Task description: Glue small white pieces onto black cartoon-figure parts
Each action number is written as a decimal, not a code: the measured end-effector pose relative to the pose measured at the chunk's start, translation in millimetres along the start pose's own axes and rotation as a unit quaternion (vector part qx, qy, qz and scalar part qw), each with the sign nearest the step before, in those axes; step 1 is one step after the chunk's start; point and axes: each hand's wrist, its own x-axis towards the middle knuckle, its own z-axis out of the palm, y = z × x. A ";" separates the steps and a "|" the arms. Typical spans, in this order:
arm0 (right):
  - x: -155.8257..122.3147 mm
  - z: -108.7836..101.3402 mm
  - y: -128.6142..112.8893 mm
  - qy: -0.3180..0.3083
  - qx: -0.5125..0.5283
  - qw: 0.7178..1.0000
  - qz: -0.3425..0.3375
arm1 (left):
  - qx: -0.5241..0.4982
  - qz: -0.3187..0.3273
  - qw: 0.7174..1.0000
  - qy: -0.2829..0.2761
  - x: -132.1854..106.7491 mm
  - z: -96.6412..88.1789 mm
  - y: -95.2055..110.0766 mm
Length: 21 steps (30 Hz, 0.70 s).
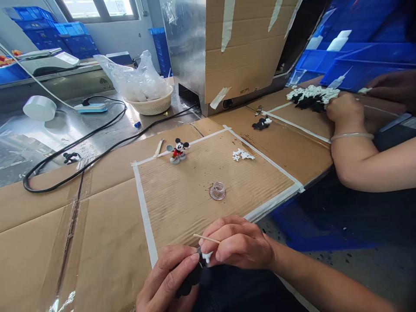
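You are pinching a matte black moulded piece (191, 279), capped by a small white moulded part (207, 256), in the narrow grip of your left hand (165, 277), just past the near edge of a white-taped square of corrugated cardboard (143, 212). Your right hand (237, 242) is closing an equally narrow grip on a thin pale wooden stick (206, 238), its free end reaching out above the piece. Work appears partly done: a painted Mickey Mouse figurine in red shorts (178, 151) is standing fully assembled, by the look of it, at the far edge of the square, on the cardboard-covered bench (81, 242). Beside it, a small cluster of white moulded pieces (243, 154) is lying loose, apparently yet to be dealt with, and a small clear glass cup (217, 190) is sitting on the cardboard nearer you. Farther along the bench, a co-worker's hand (344, 110), wearing a clear bangle (352, 136), is resting against a much larger heap of black and white moulded pieces (312, 97), while a black-and-white figure (261, 123) is lying on its side nearby, suggesting that plenty of pieces remain.
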 end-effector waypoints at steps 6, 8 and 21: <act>1.9 -2.8 -0.2 -0.011 0.005 1.000 -0.006 | -0.001 0.013 1.000 0.006 -1.1 2.0 -3.4; 3.2 -2.9 -0.7 -0.009 0.009 1.000 -0.006 | -0.004 0.007 1.000 0.005 -0.3 1.4 -2.7; 6.8 1.5 -1.6 -0.008 0.040 0.999 0.013 | -0.013 0.015 1.000 0.018 -2.7 1.3 -4.8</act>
